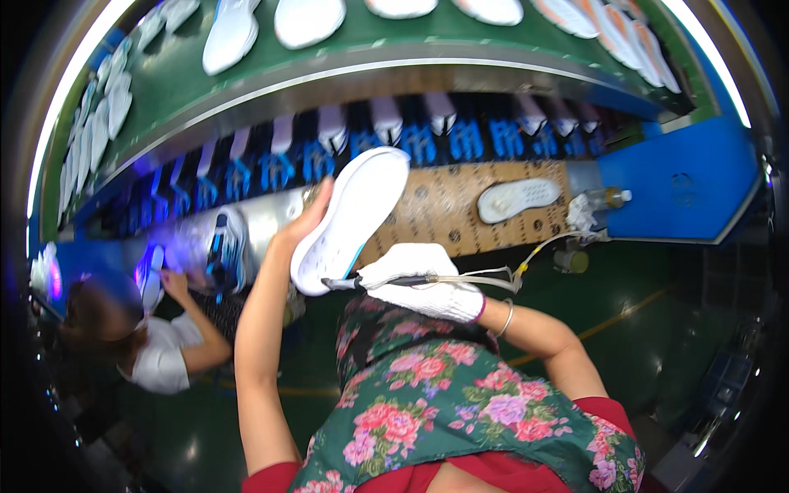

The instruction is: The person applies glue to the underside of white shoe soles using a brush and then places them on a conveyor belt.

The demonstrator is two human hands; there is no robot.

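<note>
My left hand (309,215), bare, grips a white shoe sole (354,209) by its left edge and holds it tilted above the near side of the bench. A white knit glove covers my right hand (425,277). In that hand is a pen-like brush tool (394,281), dark at the front, with a clear tube trailing from its back end. The brush tip meets or nearly meets the sole's lower end; I cannot tell which. Right of them, a second sole (519,198), pale grey with a dotted inside, lies on brown printed paper (431,203).
Behind the bench, shoe uppers (385,126) hang in a row beneath a green conveyor (394,46) carrying several soles. A clear bottle (607,198) and crumpled tissue (580,212) stand at right. Stacked uppers (229,249) lie left, near a co-worker (154,345) handling another sole.
</note>
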